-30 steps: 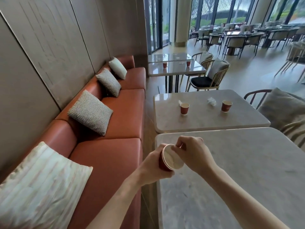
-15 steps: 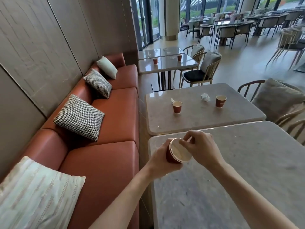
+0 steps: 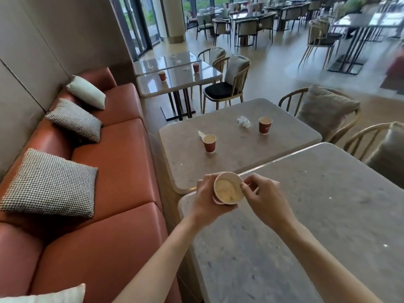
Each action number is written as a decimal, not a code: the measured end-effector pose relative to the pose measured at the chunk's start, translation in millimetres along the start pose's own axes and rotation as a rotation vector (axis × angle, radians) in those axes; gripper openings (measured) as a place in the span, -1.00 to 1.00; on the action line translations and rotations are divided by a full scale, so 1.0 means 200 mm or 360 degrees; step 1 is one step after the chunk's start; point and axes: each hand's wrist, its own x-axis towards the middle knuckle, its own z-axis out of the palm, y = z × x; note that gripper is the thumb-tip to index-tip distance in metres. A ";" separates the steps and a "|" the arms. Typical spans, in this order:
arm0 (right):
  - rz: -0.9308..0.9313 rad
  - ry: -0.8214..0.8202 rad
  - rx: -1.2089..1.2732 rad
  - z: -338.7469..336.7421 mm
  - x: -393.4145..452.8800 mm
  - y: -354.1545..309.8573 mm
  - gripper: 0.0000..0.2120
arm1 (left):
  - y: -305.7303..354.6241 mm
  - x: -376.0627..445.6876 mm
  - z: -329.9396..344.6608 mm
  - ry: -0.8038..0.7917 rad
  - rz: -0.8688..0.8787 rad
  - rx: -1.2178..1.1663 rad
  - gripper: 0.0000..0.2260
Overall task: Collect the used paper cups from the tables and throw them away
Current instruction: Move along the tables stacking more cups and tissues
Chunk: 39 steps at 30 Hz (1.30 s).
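My left hand (image 3: 206,199) grips a red paper cup (image 3: 228,189) with a white inside, held above the near edge of the closest marble table (image 3: 317,215). The cup's mouth tilts toward me. My right hand (image 3: 265,196) pinches the cup's rim on its right side with thumb and forefinger. Two more red cups stand on the second table (image 3: 218,169): one on the left (image 3: 209,143) with a crumpled napkin behind it, one on the right (image 3: 265,125). Farther off, a third table (image 3: 181,80) carries two red cups (image 3: 162,75) (image 3: 195,68).
A rust-coloured bench sofa (image 3: 105,171) with several cushions runs along the left wall. Wooden chairs with cushions (image 3: 323,112) stand on the right of the tables. A crumpled napkin (image 3: 243,121) lies on the second table. More tables and chairs fill the far room.
My view has swung right and tilted down. The cup in my hands has turned so its mouth faces me more. My right hand's fingers stay at the rim.
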 end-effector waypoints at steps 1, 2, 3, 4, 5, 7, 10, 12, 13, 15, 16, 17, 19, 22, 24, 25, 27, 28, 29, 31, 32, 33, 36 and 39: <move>0.0046 0.0025 -0.0016 0.02 0.02 0.00 -0.86 | -0.03 0.05 0.00 -0.0049 0.0020 0.0040 -0.30; 0.0095 0.0050 -0.0036 0.04 0.03 0.01 -0.86 | -0.06 0.10 0.01 -0.0106 0.0051 0.0061 -0.31; 0.0145 0.0076 -0.0057 0.05 0.05 0.02 -0.86 | -0.09 0.15 0.02 -0.0163 0.0077 0.0041 -0.32; 0.0191 0.0102 -0.0083 0.06 0.05 0.03 -0.85 | -0.12 0.19 0.04 -0.0218 0.0081 -0.0016 -0.33; 0.0237 0.0125 -0.0114 0.07 0.06 0.03 -0.84 | -0.14 0.22 0.06 -0.0272 0.0079 -0.0083 -0.33; 0.0328 0.0158 -0.0181 0.08 0.07 0.04 -0.80 | -0.18 0.28 0.11 -0.0353 0.0107 -0.0207 -0.34; 0.0452 0.0240 -0.0224 0.07 0.09 0.04 -0.76 | -0.20 0.36 0.18 -0.0472 0.0145 -0.0386 -0.34; 0.0499 0.0319 -0.0200 0.07 0.09 0.04 -0.80 | -0.20 0.39 0.22 -0.0511 0.0145 -0.0459 -0.35; 0.0510 0.0357 -0.0172 0.07 0.09 0.03 -0.84 | -0.20 0.39 0.22 -0.0520 0.0140 -0.0467 -0.35; 0.0533 0.0358 -0.0127 0.07 0.07 0.02 -0.77 | -0.20 0.40 0.23 -0.0539 0.0122 -0.0487 -0.37; 0.0535 0.0309 -0.0128 0.08 0.05 0.02 -0.65 | -0.21 0.40 0.22 -0.0552 0.0126 -0.0505 -0.39; 0.0533 0.0244 -0.0148 0.09 0.04 0.01 -0.52 | -0.22 0.39 0.22 -0.0569 0.0136 -0.0524 -0.40; 0.0507 0.0156 -0.0173 0.10 0.01 0.01 -0.32 | -0.23 0.38 0.22 -0.0615 0.0136 -0.0554 -0.40; 0.0463 0.0146 -0.0178 0.12 -0.02 0.01 -0.18 | -0.20 0.32 0.24 -0.0685 0.0166 -0.0560 -0.37; 0.0435 0.0169 -0.0214 0.12 -0.03 0.00 -0.16 | -0.18 0.28 0.24 -0.0689 0.0168 -0.0551 -0.39; 0.0420 0.0181 -0.0221 0.12 -0.03 0.00 -0.16 | -0.17 0.27 0.24 -0.0674 0.0170 -0.0556 -0.39; 0.0386 0.0195 -0.0223 0.13 -0.03 -0.02 -0.17 | -0.17 0.26 0.22 -0.0625 0.0182 -0.0575 -0.38; 0.0384 0.0208 -0.0224 0.14 -0.03 -0.03 -0.18 | -0.17 0.26 0.20 -0.0624 0.0180 -0.0566 -0.37; 0.0381 0.0224 -0.0234 0.15 -0.03 -0.03 -0.18 | -0.18 0.26 0.19 -0.0620 0.0182 -0.0555 -0.35; 0.0396 0.0265 -0.0250 0.18 -0.02 -0.05 -0.18 | -0.19 0.27 0.17 -0.0643 0.0200 -0.0534 -0.33; 0.0411 0.0287 -0.0249 0.20 -0.01 -0.05 -0.18 | -0.21 0.29 0.16 -0.0664 0.0212 -0.0529 -0.34; 0.0418 0.0306 -0.0245 0.22 0.00 -0.05 -0.19 | -0.22 0.31 0.14 -0.0679 0.0223 -0.0530 -0.36; 0.0450 0.0359 -0.0204 0.27 0.08 -0.05 -0.21 | -0.28 0.41 0.13 -0.0719 0.0213 -0.0543 -0.40; 0.0490 0.0382 -0.0194 0.34 0.22 -0.04 -0.21 | -0.36 0.55 0.15 -0.0767 0.0207 -0.0575 -0.41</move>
